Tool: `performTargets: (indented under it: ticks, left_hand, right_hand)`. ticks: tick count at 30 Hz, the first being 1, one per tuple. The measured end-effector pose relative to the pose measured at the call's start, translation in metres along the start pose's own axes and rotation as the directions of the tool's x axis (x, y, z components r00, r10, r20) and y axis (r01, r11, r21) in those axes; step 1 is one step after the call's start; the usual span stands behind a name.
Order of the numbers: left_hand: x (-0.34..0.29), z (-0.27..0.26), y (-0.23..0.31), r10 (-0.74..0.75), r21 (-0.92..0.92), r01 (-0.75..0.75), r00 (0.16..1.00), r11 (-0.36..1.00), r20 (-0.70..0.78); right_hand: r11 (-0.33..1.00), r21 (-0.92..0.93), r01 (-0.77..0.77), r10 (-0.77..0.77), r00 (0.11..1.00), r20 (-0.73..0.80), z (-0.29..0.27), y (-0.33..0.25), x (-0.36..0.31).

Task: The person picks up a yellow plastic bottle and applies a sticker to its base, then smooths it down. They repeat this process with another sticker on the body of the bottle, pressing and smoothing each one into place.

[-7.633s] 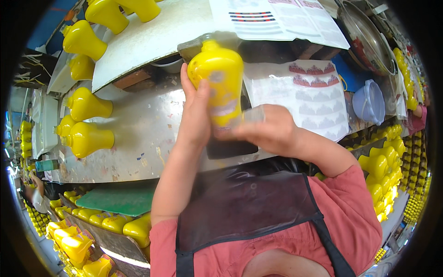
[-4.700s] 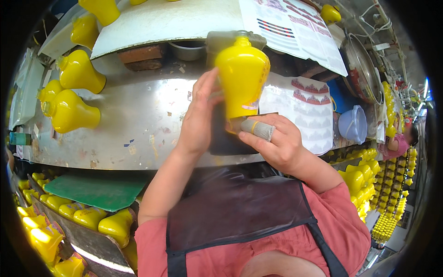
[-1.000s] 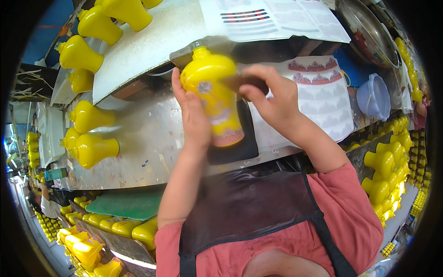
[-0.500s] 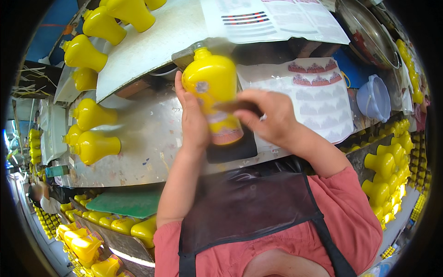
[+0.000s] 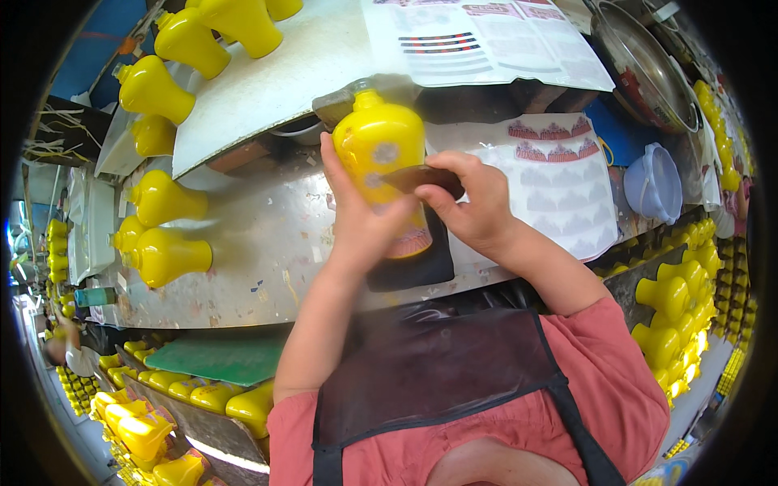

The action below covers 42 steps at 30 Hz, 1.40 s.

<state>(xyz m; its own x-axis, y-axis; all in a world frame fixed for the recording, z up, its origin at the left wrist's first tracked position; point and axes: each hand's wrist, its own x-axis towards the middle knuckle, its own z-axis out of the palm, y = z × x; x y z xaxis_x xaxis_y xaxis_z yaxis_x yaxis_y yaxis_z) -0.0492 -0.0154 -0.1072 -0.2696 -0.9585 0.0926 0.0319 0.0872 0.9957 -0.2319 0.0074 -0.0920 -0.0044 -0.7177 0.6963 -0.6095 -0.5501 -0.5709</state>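
A glossy yellow bottle (image 5: 379, 130) lies on its back, its neck pointing away from me at a dark block (image 5: 334, 107). Round grey-patterned decals show on its front, and a pink patterned band (image 5: 413, 241) runs near its base. My left hand (image 5: 361, 223) grips the bottle's left side, with its thumb blurred across the front. Between the fingers and thumb of my right hand (image 5: 478, 198) is a thin dark brown scraper (image 5: 433, 180); its edge reaches over the bottle's middle. Under the base lies a black pad (image 5: 429, 271).
Printed decal sheets (image 5: 559, 182) lie to the right, beside a pale blue bucket (image 5: 653, 185) and a metal basin (image 5: 640, 65). More yellow bottles (image 5: 174, 257) stand along the left, with others below the table's edge. A green board (image 5: 215, 358) covers some.
My left thumb has swung across the bottle's front. The scraper has shifted slightly up and is less blurred. The bottle appears a little farther right and lower, as does the table around it.
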Motion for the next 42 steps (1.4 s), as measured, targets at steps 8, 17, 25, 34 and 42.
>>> performTargets:
  ticks: [8, 17, 25, 34, 42]
  left_hand:
    - [0.002, 0.001, 0.000, 0.133, 0.393, -0.107, 0.990, 0.913, -0.040]
    - [0.000, 0.006, 0.014, 0.161, 0.596, -0.106, 0.986, 0.796, -0.040]
    - [-0.005, 0.003, 0.017, 0.046, 0.589, -0.006, 0.998, 0.808, -0.053]
    - [-0.008, -0.021, 0.007, 0.063, -0.096, -0.065, 0.998, 0.993, -0.032]
    - [-0.008, -0.022, 0.005, 0.096, -0.067, -0.100, 0.994, 0.993, -0.060]
  right_hand:
    - [0.996, -0.036, 0.082, -0.076, 0.988, 0.134, -0.008, -0.009, 0.057]
    - [0.991, -0.031, 0.129, -0.107, 0.915, 0.388, -0.007, -0.021, 0.121]
    - [0.858, -0.307, 0.412, -0.295, 0.884, 0.362, 0.003, -0.011, 0.115]
    - [0.823, -0.023, 0.567, -0.472, 0.706, 0.528, -0.021, -0.035, 0.045]
    - [0.817, 0.196, 0.543, -0.577, 0.752, 0.318, -0.011, -0.031, 0.014]
